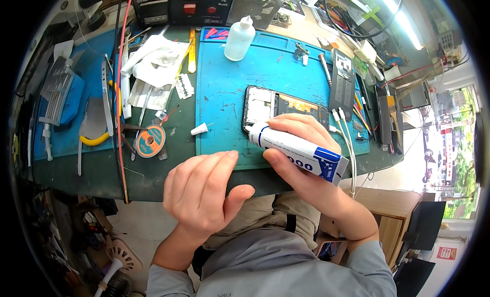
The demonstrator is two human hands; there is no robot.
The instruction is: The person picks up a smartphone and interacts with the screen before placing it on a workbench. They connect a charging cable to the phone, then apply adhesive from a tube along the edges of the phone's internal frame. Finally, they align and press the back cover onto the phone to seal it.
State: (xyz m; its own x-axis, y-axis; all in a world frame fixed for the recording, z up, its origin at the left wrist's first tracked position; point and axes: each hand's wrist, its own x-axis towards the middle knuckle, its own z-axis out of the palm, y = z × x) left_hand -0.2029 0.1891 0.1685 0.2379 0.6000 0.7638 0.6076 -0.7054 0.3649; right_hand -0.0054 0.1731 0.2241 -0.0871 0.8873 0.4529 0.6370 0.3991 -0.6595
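Observation:
In my right hand [301, 154] I grip a white and blue glue tube [291, 148], its nozzle end pointing left over the near-left corner of an opened smartphone [260, 107]. The phone lies on the blue work mat [219, 93], its inner parts exposed; my hand and the tube hide part of its near side. Whether the nozzle touches the phone I cannot tell. My left hand [201, 190] hovers at the bench's front edge, thumb apart from the fingers, holding nothing. A small white pointed cap [201, 128] lies on the mat's left edge.
A clear plastic bottle [239, 39] stands at the mat's back. Left are a solder wick spool [150, 141], white tissue [158, 59] and a red cable [120, 93]. White charging cables [349, 139] hang over the front edge at right, near tweezers and screwdrivers.

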